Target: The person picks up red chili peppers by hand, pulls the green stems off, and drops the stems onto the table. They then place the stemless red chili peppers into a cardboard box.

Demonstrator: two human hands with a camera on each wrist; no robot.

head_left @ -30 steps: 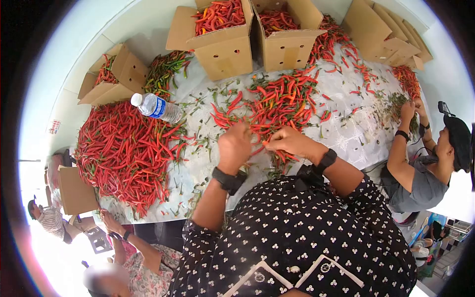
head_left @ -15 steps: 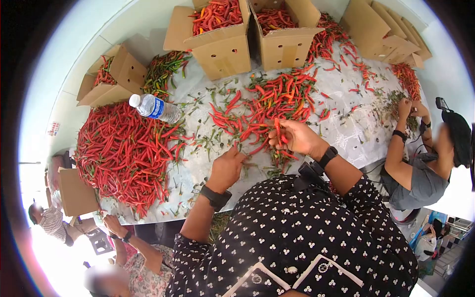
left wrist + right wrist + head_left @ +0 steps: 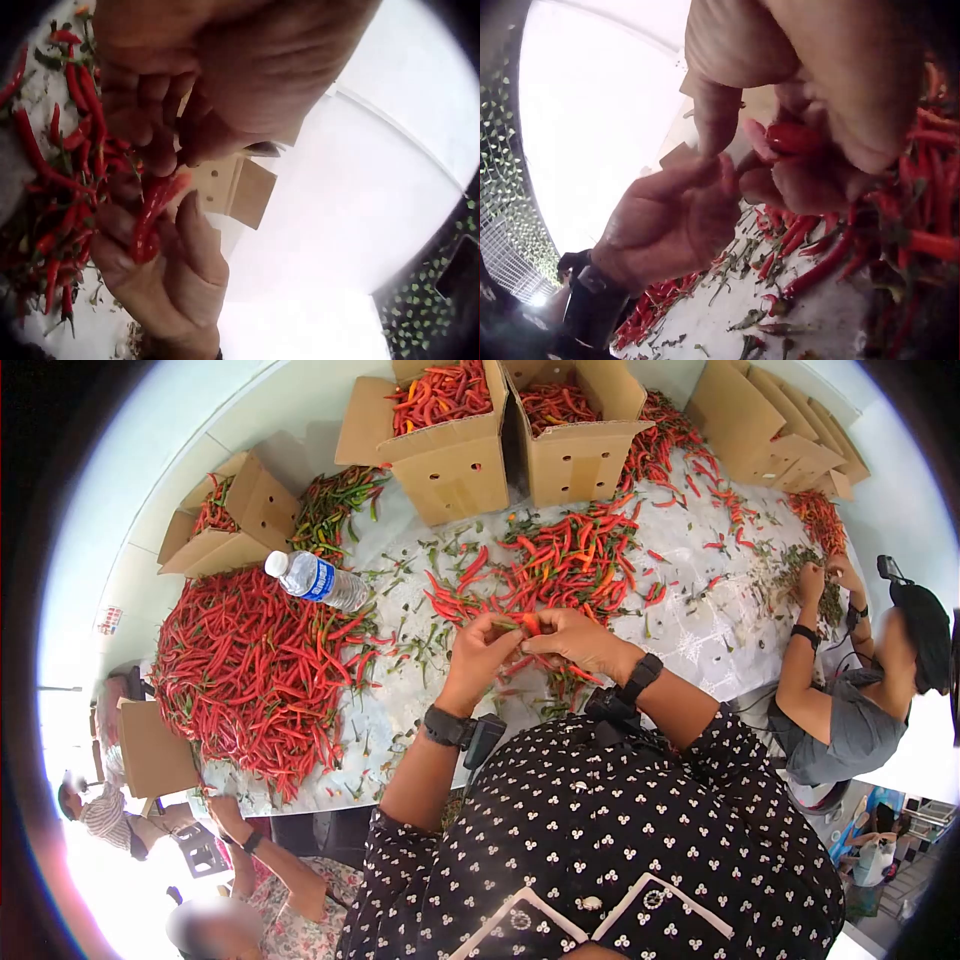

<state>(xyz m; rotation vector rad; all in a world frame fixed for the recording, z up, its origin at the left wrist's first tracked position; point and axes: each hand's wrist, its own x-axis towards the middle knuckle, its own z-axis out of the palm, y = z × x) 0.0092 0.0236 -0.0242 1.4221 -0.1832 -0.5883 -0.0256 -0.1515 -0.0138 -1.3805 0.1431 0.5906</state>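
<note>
In the head view my left hand (image 3: 478, 662) and right hand (image 3: 585, 643) meet over the near edge of the middle heap of red chili peppers (image 3: 570, 555). My right hand holds a red chili pepper (image 3: 152, 214), its fingers curled round the body and the thumb alongside. Fingertips of my left hand (image 3: 247, 67) pinch at the pepper's upper end; the stem there is hidden behind them. Seen from the right wrist, red skin of the same pepper shows between the right fingers, with the left hand (image 3: 671, 225) close against them.
A large chili heap (image 3: 250, 680) lies at the left, with a water bottle (image 3: 318, 580) on its edge. Cardboard boxes (image 3: 455, 475) of chilies stand at the back. Loose green stems (image 3: 425, 640) litter the table. A person (image 3: 850, 690) works at the right, another (image 3: 290, 880) at lower left.
My left hand first drew back toward me from the heap, then came forward again to meet the right. The right hand lifted a chili pepper, then turned it in toward the left fingers.
</note>
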